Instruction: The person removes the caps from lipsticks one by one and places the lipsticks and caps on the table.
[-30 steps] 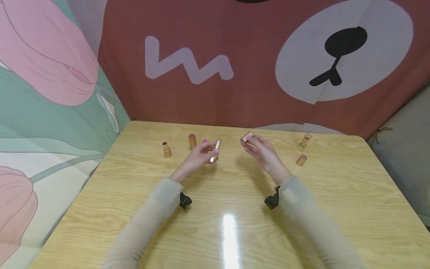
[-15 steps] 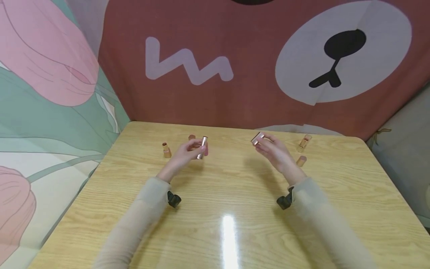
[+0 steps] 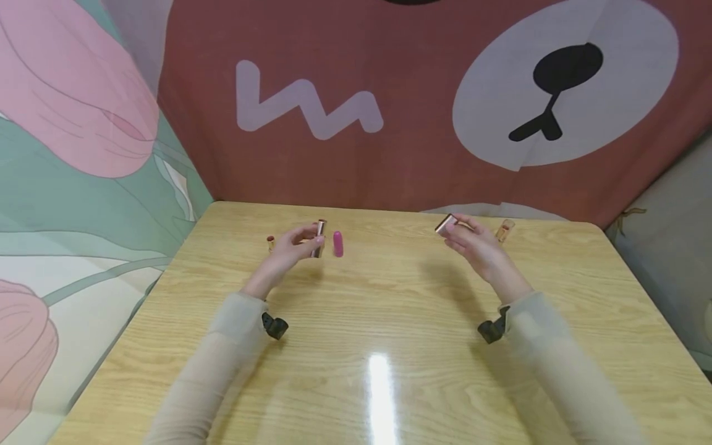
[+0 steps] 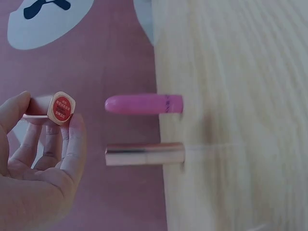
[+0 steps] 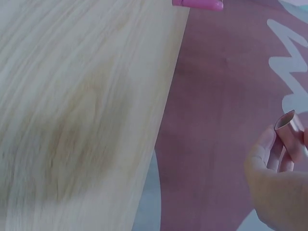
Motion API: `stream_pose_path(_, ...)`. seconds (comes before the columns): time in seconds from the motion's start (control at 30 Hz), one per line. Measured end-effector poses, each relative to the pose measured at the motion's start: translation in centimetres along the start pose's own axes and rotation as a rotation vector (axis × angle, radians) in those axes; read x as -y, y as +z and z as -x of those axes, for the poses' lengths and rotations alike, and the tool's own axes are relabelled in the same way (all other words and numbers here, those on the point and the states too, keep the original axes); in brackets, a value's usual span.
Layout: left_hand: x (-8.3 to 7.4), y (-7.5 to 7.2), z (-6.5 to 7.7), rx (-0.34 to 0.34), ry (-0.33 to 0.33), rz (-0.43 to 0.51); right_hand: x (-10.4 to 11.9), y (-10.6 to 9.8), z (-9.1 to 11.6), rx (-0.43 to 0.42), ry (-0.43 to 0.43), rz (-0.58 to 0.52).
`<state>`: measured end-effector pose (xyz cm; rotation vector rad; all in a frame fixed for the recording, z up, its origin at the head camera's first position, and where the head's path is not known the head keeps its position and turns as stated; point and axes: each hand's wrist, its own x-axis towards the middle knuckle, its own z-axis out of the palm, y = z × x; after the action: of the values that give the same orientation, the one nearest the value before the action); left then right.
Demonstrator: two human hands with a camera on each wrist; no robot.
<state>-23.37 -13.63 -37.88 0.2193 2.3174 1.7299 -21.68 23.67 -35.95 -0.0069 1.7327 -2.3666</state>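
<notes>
My left hand [image 3: 286,250] pinches a slim rose-gold lipstick tube [image 3: 319,238] above the table. Its end, with a red label [image 4: 62,109], faces the left wrist camera. Just right of that hand stands a bright pink lipstick tube [image 3: 338,244]. A closed rose-gold lipstick [image 4: 144,154] stands beside the pink one in the left wrist view, but the left hand hides it in the head view. In my right hand [image 3: 483,252] is a rose-gold lipstick cap [image 3: 446,224], held between thumb and fingers. The cap's hollow end shows in the right wrist view.
Behind the left hand, a small gold lipstick base [image 3: 271,243] is partly covered. A clear and gold tube [image 3: 505,230] stands behind the right hand. The wooden table [image 3: 378,309] ends at a brown wall hanging [image 3: 334,167].
Both hands have moved apart, the left one leftward with the tube, the right one rightward with the cap. The pink tube has come into full view; the short gold piece at right is now covered.
</notes>
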Motion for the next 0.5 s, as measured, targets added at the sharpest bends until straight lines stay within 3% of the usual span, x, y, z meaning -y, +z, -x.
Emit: stream_pose_path(0.5, -0.5, -4.4, 1.3, -0.070, 0.010, -0.034, 1.9, -2.9, 1.4, -0.023, -0.100, 0.106)
